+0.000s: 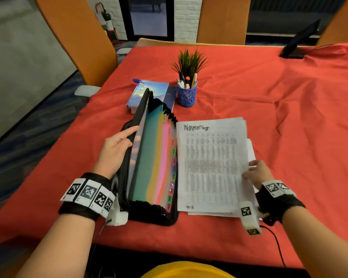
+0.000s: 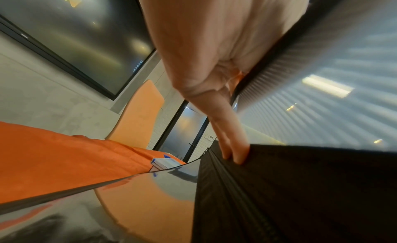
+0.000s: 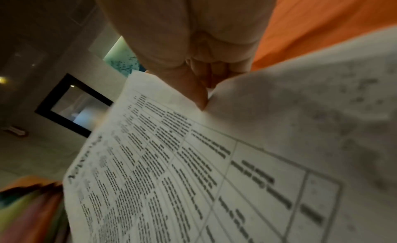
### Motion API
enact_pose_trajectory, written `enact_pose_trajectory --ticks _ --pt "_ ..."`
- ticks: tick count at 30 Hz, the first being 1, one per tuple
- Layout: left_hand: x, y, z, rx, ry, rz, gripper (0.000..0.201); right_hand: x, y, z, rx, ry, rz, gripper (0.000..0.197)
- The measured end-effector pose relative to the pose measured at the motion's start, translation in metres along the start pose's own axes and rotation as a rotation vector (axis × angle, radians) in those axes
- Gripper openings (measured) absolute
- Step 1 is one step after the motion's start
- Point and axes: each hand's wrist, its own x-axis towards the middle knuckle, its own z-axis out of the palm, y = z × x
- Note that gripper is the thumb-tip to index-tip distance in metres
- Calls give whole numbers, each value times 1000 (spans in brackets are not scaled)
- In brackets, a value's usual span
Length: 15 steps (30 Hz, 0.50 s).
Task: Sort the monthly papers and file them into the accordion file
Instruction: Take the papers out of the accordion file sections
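Now pleated accordion file [image 1: 149,157], flat paper sheets [image 1: 209,163]

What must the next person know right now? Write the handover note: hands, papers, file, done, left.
Left hand: holds the black zip cover of the multicoloured accordion file open, fingers curled over its edge.
Right hand: pinches the right edge of the top white printed sheet headed "November", lifting it off the paper stack.
File lies open on the red tablecloth, stack right beside it.
Done: file opened. Whether sheets are already filed, I cannot tell.
Left: file November sheet, then the remaining stack.
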Motion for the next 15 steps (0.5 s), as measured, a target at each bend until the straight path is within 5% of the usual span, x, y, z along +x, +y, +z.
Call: enact_pose_trajectory --ticks 5,8,12,15 --pt "-2 6 -4 -41 16 -18 54 -2 10 -10 -240 63 6 44" --pt "-4 7 -1 -45 7 -24 54 -16 -20 13 -357 149 -241 55" --pt "-5 8 0 -54 18 -19 53 -63 -78 71 -204 -128 -602 27" --pt "-5 10 0 -64 32 -21 52 -89 -100 115 -146 -275 -589 16"
